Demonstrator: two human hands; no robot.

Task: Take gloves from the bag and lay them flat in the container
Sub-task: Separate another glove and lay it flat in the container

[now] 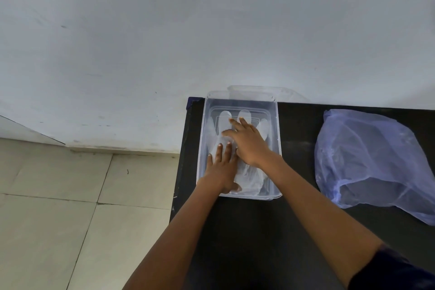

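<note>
Hands press a translucent glove [244,172] flat on the floor of a clear plastic container [277,129] on a black table [247,231], seen from the head camera. The left hand [222,167] lies palm-down, fingers spread, on the glove's cuff end toward 6 o'clock; the right hand [247,142] crosses above it, also open and flat, its fingers reaching over the glove's fingers toward 12 o'clock. Neither hand grips anything.

The smoothing step appears to be under way. The next move likely calls for lifting both palms without dragging the thin film, then reaching to 3 o'clock, where the blue plastic bag [372,160] lies well apart from the container.

A clear lid [261,92] leans behind the container at 12 o'clock. Nothing blocks the path to the bag; whether its mouth is open cannot be told.
</note>
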